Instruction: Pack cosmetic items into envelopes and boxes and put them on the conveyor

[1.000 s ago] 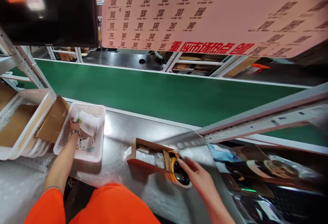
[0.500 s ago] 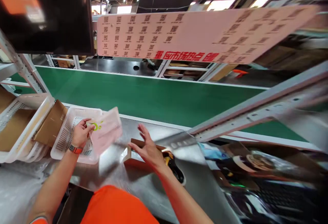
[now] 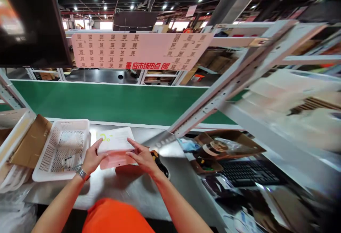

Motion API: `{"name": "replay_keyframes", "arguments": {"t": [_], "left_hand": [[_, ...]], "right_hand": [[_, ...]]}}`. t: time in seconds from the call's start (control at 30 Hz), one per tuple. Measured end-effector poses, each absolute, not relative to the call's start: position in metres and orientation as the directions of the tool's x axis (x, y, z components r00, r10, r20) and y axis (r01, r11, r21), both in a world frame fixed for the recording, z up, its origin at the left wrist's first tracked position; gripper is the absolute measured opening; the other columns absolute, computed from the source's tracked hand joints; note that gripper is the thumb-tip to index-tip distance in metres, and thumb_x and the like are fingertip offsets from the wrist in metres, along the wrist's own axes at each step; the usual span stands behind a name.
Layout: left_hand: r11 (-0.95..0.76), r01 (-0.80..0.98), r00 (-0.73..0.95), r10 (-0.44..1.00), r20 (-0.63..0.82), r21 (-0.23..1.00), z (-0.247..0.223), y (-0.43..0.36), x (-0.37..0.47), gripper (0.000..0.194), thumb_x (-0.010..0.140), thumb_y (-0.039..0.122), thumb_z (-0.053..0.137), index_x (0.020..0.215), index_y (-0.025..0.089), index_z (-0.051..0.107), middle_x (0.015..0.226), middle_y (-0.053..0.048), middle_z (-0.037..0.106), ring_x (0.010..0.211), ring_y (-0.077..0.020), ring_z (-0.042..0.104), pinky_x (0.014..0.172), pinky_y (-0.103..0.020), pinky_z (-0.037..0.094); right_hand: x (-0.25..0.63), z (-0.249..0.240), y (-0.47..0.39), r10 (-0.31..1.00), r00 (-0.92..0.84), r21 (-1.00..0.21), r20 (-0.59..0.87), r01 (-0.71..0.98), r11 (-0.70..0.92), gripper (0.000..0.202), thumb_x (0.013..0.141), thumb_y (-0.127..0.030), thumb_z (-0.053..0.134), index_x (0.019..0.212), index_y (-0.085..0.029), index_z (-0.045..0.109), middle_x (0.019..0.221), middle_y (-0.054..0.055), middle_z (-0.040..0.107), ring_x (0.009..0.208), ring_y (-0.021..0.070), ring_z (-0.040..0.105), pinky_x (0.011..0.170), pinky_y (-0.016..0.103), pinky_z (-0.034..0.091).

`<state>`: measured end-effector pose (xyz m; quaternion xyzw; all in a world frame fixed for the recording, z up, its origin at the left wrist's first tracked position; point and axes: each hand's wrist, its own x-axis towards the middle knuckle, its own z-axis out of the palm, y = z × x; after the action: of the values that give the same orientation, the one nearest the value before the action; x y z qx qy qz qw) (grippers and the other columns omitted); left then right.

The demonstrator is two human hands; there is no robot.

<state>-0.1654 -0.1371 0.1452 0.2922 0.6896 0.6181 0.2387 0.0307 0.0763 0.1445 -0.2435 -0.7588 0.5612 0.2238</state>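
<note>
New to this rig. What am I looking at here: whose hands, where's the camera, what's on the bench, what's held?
No machine: a person works with bare hands, filmed by a camera on their head looking forward and down. The left hand and right hand together hold a printed paper sheet above the steel bench. Left of it stands a white perforated basket; beside that, brown cardboard. A black keyboard lies to the right. A green conveyor belt runs behind.

Cardboard box [image 3: 128, 170] mostly hidden beneath leaflet [image 3: 115, 147]
</note>
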Motion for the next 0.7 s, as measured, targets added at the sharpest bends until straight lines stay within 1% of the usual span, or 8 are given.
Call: {"name": "replay_keyframes", "arguments": {"t": [0.1, 0.2, 0.3, 0.37, 0.4, 0.53, 0.6, 0.7], "left_hand": [[0.124, 0.242, -0.676, 0.733, 0.076, 0.962, 0.140, -0.132, -0.164, 0.061, 0.074, 0.032, 0.091, 0.133, 0.022, 0.079, 0.131, -0.012, 0.080, 0.121, -0.0295, 0.075, 0.113, -0.047, 0.057], [0.139, 0.427, -0.617, 0.767, 0.176, 0.893, 0.141, -0.129, -0.163, 0.032, 0.087, 0.037, 0.082, 0.115, 0.022, 0.086, 0.103, -0.008, 0.077, 0.093, -0.0231, 0.075, 0.090, -0.040, 0.064], [0.147, 0.668, -0.538, 0.772, 0.337, 0.730, 0.149, -0.120, -0.154, 0.016, 0.092, 0.035, 0.076, 0.101, 0.025, 0.086, 0.120, -0.012, 0.073, 0.114, -0.0268, 0.072, 0.102, -0.044, 0.060], [0.150, 0.770, -0.433, 0.836, 0.336, 0.621, 0.159, -0.108, -0.145, 0.015, 0.092, 0.030, 0.077, 0.104, 0.024, 0.083, 0.134, -0.013, 0.072, 0.126, -0.0292, 0.068, 0.109, -0.045, 0.056], [0.157, 0.796, -0.377, 0.884, 0.276, 0.585, 0.164, -0.101, -0.140, 0.017, 0.093, 0.027, 0.075, 0.108, 0.024, 0.082, 0.130, -0.013, 0.075, 0.122, -0.0287, 0.070, 0.106, -0.042, 0.056], [0.238, 0.841, -0.283, 0.959, 0.020, 0.487, 0.185, -0.074, -0.131, 0.023, 0.103, 0.026, 0.058, 0.111, 0.025, 0.080, 0.095, -0.006, 0.082, 0.090, -0.0245, 0.075, 0.082, -0.031, 0.051], [0.265, 0.834, -0.317, 0.948, 0.027, 0.484, 0.190, -0.065, -0.136, 0.028, 0.104, 0.027, 0.054, 0.112, 0.024, 0.081, 0.093, -0.006, 0.082, 0.087, -0.0239, 0.074, 0.080, -0.030, 0.048], [0.228, 0.777, -0.321, 0.945, 0.059, 0.587, 0.189, -0.053, -0.148, 0.029, 0.101, 0.028, 0.056, 0.116, 0.022, 0.081, 0.094, -0.005, 0.082, 0.087, -0.0213, 0.072, 0.080, -0.028, 0.046]], "right_hand": [[0.045, 0.148, 0.081, 0.639, -0.765, -0.945, 0.073, 0.153, 0.291, 0.060, 0.082, -0.049, 0.088, 0.136, -0.026, 0.080, 0.119, 0.009, 0.083, 0.092, 0.0241, 0.076, 0.095, 0.041, 0.064], [0.059, 0.154, 0.082, 0.655, -0.715, -0.870, 0.244, 0.137, 0.473, 0.034, 0.090, -0.054, 0.080, 0.107, -0.027, 0.090, 0.095, 0.008, 0.076, 0.085, 0.0229, 0.069, 0.088, 0.039, 0.061], [0.069, 0.161, 0.083, 0.653, -0.662, -0.816, 0.368, 0.107, 0.568, 0.034, 0.096, -0.056, 0.073, 0.089, -0.027, 0.089, 0.103, 0.010, 0.073, 0.100, 0.0263, 0.068, 0.095, 0.041, 0.057], [0.073, 0.163, 0.087, 0.640, -0.682, -0.847, 0.353, 0.058, 0.528, 0.035, 0.099, -0.055, 0.070, 0.088, -0.026, 0.086, 0.104, 0.009, 0.076, 0.101, 0.0256, 0.070, 0.095, 0.040, 0.056], [0.075, 0.164, 0.091, 0.632, -0.704, -0.872, 0.323, 0.037, 0.487, 0.035, 0.099, -0.055, 0.069, 0.088, -0.025, 0.084, 0.100, 0.008, 0.077, 0.097, 0.0244, 0.070, 0.093, 0.038, 0.056], [0.081, 0.149, 0.117, 0.703, -0.695, -0.955, 0.149, 0.084, 0.286, 0.042, 0.095, -0.063, 0.068, 0.092, -0.023, 0.079, 0.092, 0.006, 0.078, 0.091, 0.0235, 0.071, 0.087, 0.036, 0.057], [0.082, 0.133, 0.131, 0.820, -0.570, -0.961, 0.059, 0.190, 0.201, 0.045, 0.090, -0.063, 0.070, 0.107, -0.022, 0.077, 0.108, 0.009, 0.079, 0.104, 0.0269, 0.073, 0.094, 0.039, 0.058], [0.080, 0.103, 0.143, 0.906, -0.423, -0.883, -0.029, 0.436, 0.175, 0.061, 0.068, -0.048, 0.090, 0.120, -0.021, 0.075, 0.127, 0.015, 0.076, 0.126, 0.0362, 0.068, 0.107, 0.047, 0.055]]}}
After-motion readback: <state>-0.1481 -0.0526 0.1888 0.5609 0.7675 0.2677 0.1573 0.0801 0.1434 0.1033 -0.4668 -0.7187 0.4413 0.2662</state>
